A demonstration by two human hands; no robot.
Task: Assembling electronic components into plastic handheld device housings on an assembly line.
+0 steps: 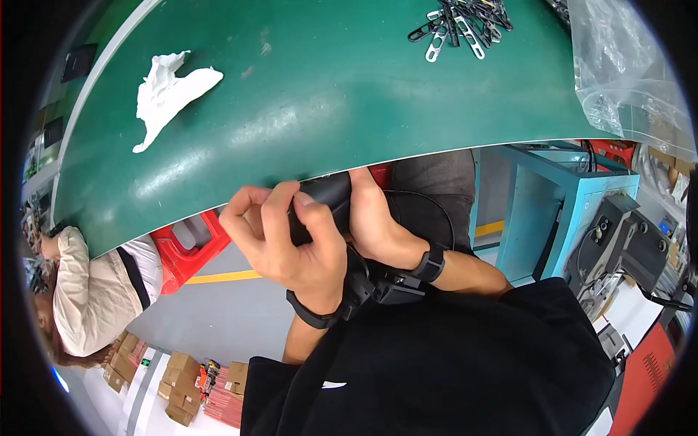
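A smooth, dark, rounded object point(328, 201) is held between my hands in front of my body, just below the table's near edge. My right hand point(376, 221) grips its right side, thumb up toward the table edge and the other fingers mostly hidden. On the left side of the object, my left hand point(291, 236) is closed, its fingers bent and the thumb near the index finger. Whatever may be pinched at those fingertips does not show. Both wrists wear black straps with dark devices attached.
The green table point(313, 94) carries a crumpled white cloth point(166, 94), a pile of black and silver slotted metal pieces point(465, 25) and clear plastic bags point(618, 65). A red stool point(190, 251) stands near another person point(102, 291) at left. A blue metal frame point(567, 211) is at right.
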